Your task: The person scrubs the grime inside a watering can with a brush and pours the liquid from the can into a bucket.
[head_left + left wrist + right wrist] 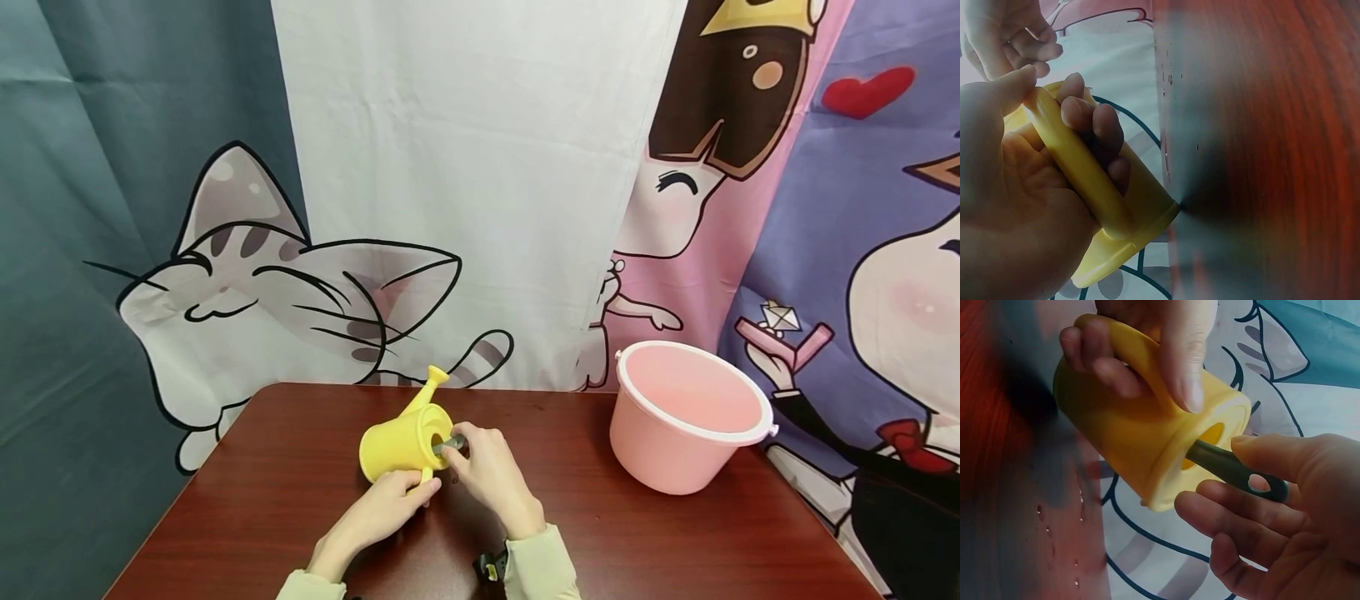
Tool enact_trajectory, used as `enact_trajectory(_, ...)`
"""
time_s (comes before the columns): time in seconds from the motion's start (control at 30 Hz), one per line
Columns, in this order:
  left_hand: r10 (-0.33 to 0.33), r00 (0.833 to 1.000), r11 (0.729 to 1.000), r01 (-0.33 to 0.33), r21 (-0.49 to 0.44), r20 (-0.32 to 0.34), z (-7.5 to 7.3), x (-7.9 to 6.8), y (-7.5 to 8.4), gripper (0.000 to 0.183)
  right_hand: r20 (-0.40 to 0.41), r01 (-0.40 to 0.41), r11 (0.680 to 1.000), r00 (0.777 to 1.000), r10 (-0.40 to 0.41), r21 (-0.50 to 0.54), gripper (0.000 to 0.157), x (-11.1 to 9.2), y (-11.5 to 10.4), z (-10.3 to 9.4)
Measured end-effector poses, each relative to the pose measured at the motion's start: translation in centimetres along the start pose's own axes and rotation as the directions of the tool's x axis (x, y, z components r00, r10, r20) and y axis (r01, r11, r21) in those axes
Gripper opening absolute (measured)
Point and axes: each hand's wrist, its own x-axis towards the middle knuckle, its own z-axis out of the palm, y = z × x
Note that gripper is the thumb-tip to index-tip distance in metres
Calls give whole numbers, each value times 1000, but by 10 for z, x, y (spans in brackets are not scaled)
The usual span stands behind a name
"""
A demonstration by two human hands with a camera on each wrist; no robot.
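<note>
A yellow watering can (pixel 395 446) is tilted over the table, its spout pointing up and away and its top opening turned to the right. My left hand (pixel 386 504) grips the can's handle (pixel 1075 162), fingers curled round it. With thumb and fingers, my right hand (pixel 487 471) pinches a dark green tool handle (pixel 1238 469) that has a hole near its end. The handle's other end goes into the opening of the can, where the rest of the tool is hidden.
A pink bucket (pixel 652 442) with a white rim stands on the brown table (pixel 247 492) at the right. Small water drops (pixel 1082 503) lie on the tabletop near the can. A cartoon-print curtain (pixel 465 167) hangs behind the table's far edge.
</note>
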Motion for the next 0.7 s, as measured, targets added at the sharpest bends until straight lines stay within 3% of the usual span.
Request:
enact_trajectory(0.43, 2, 1000, 1000, -2, 11, -14, -1, -1, 4, 43, -37, -60, 998, 998, 59, -30, 15, 1, 0, -6)
enact_trajectory(0.7, -5, 1000, 1000, 5, -9, 5, 0, -1, 0, 45, -92, -49, 998, 995, 45, -48, 6, -1, -2, -15)
